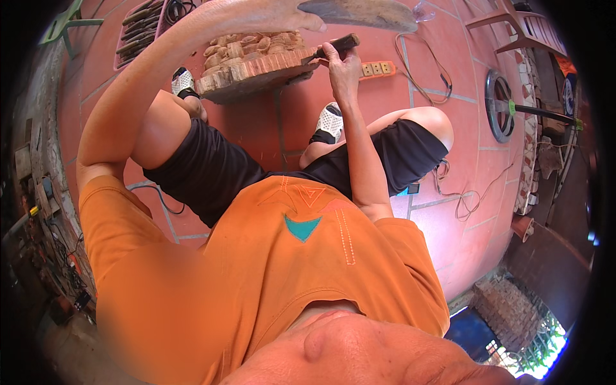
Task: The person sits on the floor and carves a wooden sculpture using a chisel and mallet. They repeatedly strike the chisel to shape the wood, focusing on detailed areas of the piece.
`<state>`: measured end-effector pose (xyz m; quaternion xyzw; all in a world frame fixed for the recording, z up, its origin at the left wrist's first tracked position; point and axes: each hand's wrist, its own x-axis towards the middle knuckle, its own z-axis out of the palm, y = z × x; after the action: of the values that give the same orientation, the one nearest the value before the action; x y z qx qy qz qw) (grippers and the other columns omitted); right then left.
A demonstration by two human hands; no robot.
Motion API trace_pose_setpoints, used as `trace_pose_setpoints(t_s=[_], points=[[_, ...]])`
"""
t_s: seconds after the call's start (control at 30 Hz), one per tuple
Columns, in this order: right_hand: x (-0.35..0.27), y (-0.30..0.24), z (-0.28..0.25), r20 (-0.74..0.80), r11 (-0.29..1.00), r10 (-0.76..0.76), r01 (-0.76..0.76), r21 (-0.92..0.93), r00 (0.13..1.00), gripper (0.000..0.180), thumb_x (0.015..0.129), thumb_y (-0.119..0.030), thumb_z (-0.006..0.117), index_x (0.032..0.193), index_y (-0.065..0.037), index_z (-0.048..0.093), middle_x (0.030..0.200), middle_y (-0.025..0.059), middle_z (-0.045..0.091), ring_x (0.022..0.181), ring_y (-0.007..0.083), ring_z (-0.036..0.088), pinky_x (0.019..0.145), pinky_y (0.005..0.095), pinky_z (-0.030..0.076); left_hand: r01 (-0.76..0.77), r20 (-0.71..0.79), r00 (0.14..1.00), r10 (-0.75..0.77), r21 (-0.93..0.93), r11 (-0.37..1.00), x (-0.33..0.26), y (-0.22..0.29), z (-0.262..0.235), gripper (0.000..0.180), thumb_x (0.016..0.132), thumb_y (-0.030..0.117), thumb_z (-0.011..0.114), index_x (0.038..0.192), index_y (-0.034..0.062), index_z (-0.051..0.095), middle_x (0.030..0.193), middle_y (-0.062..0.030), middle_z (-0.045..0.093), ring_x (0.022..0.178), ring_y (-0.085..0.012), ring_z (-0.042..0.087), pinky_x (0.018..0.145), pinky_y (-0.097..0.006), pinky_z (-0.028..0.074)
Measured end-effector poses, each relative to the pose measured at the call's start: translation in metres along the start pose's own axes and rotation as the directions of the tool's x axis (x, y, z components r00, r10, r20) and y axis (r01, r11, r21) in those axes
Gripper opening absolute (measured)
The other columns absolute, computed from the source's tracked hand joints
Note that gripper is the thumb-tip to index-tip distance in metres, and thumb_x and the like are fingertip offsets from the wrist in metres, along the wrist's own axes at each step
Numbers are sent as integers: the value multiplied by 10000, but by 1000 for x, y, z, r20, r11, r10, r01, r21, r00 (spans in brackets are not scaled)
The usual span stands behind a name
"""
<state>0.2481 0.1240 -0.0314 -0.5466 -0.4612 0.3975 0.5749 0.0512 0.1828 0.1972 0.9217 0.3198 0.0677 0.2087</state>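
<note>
A thick slab of carved wood (247, 67) with rounded relief on top rests on the floor between my feet. My right hand (344, 67) is closed around a chisel (347, 43) with a dark handle; its tip meets the slab's right edge. Stretched across above the slab, my left hand (301, 18) grips the narrow end of a long grey-brown wooden club (366, 14). Its thumb lies along the lower side, while the other fingers are mostly hidden. The club's broad end points right, beyond the chisel handle.
A pink tray (122, 45) of dark-handled tools stands at upper left. An orange power strip (377, 69) lies right of my right hand, with a cord (443, 96) looping over the tiles. Farther right are a round fan-like wheel (499, 106) and a plastic chair (529, 32).
</note>
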Motion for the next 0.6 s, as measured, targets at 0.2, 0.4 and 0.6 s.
trace_pose_setpoints(t_s=[0.2,0.4,0.6], points=[[-1,-2,1,13,998,36,-37,51,999,256,989,-149,652,1139,39,562,997,135,682,894,209,709,755,327,623,-2,-4,1000,2,7,1000,0,-1,1,684,878,287,651,1489,68,437,1183,-265,665,1051,-394,672,921,-447,520],[1,1,2,12,1000,1,-1,-22,1000,269,986,-154,661,1140,42,561,988,132,687,888,202,709,739,314,618,-84,-37,996,83,-25,996,-1,-8,4,686,890,309,651,1487,54,432,1222,-271,648,1083,-397,660,944,-440,512],[-4,-4,8,-78,984,-117,106,-140,990,291,931,-230,713,978,45,633,757,122,710,628,190,664,579,339,494,-123,-96,988,119,-35,992,-2,1,2,699,902,345,653,1491,47,425,1217,-269,651,1074,-391,665,928,-433,516]])
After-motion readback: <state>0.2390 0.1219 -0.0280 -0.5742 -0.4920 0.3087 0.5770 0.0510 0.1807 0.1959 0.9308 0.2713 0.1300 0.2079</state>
